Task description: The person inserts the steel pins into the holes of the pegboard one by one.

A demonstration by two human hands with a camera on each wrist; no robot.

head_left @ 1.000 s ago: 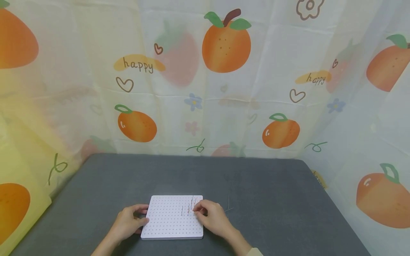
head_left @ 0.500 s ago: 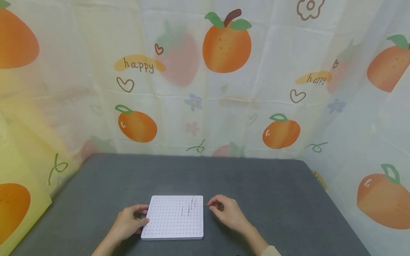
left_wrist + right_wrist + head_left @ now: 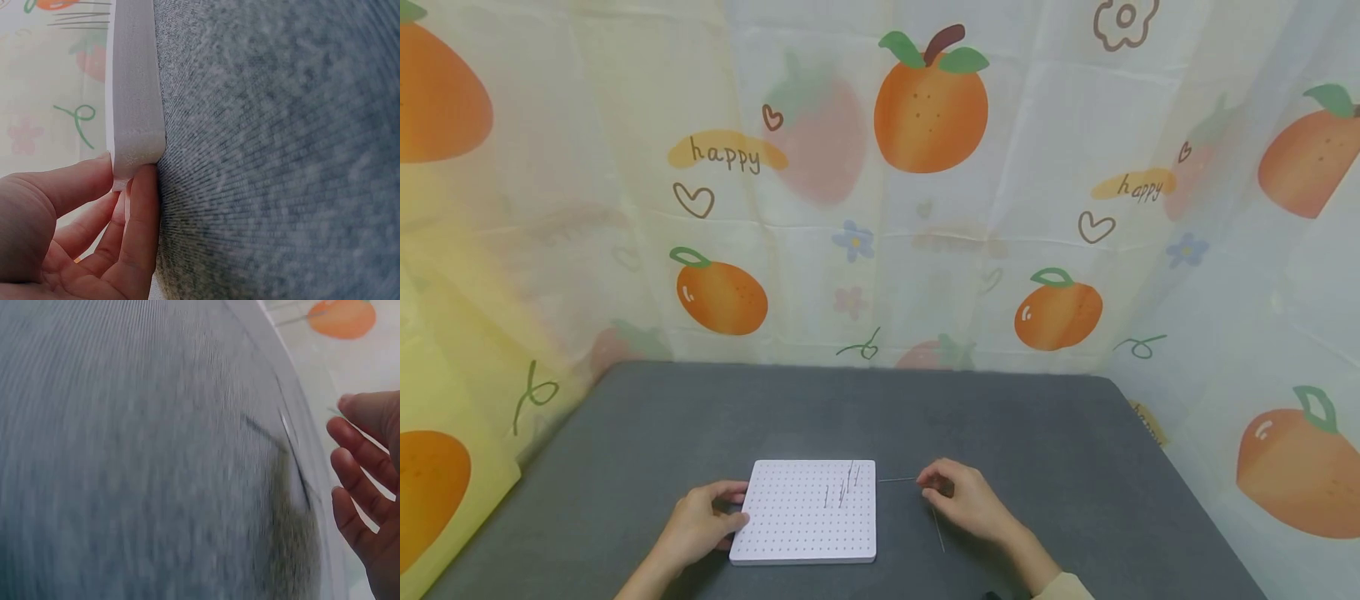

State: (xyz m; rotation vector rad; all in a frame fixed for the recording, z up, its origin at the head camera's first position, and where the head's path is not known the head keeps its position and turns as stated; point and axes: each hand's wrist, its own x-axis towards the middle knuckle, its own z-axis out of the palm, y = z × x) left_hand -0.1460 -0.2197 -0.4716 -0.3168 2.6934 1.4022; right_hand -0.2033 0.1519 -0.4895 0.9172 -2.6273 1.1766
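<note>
My left hand grips the left edge of a white board with a grid of small holes. In the left wrist view, its thumb lies on the board's face and its fingers reach round the edge. Several thin dark sticks stand in the board's upper right part. To the right of the board, my right hand hovers with bent fingers. Its thumb and index fingertips lie close together, and whether they pinch a stick is unclear. One thin stick reaches from near the board to these fingertips.
Another thin stick lies below the right hand. Blurred sticks also show on the dark tabletop in the right wrist view. A fruit-patterned curtain hangs behind and beside the table.
My right hand has moved rightward from the standing sticks to the tabletop beside the board, uncovering a stick there. My left hand still grips the board, which has stayed in place.
</note>
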